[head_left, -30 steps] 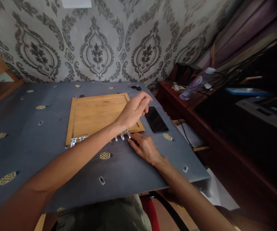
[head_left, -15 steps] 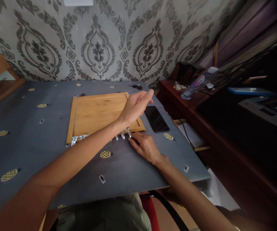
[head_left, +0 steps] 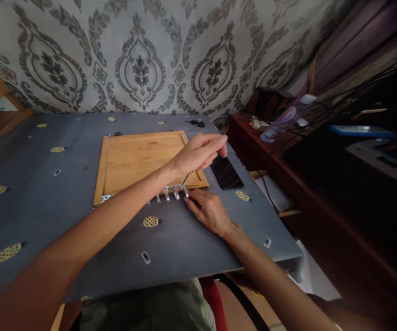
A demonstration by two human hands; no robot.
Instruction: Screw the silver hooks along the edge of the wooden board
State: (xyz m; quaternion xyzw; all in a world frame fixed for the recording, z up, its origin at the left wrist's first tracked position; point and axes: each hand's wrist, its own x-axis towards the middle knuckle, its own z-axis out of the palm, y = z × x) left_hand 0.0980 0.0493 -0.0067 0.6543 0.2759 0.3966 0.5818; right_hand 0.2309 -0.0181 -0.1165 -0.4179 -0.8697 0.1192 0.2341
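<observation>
A framed wooden panel (head_left: 139,158) lies flat on the cloth-covered table. Several metal hinges (head_left: 167,193) sit in a row along its near edge. My left hand (head_left: 203,149) is raised over the panel's right part, fingers curled round something mostly hidden; a thin metal shaft (head_left: 186,178) points down from it to the rightmost hinge. My right hand (head_left: 207,209) rests on the table at the panel's near right corner, its fingertips against that rightmost hinge.
A black phone (head_left: 227,174) lies right of the panel, and keys (head_left: 197,122) lie behind it. On the dark red desk (head_left: 277,158) at the right stand a tilted plastic bottle (head_left: 288,118) and cables. A patterned wall (head_left: 170,55) rises behind the table (head_left: 115,248).
My left hand has turned and shifted slightly right, and the thin shaft under it now shows. My right hand has stayed at the rightmost hinge.
</observation>
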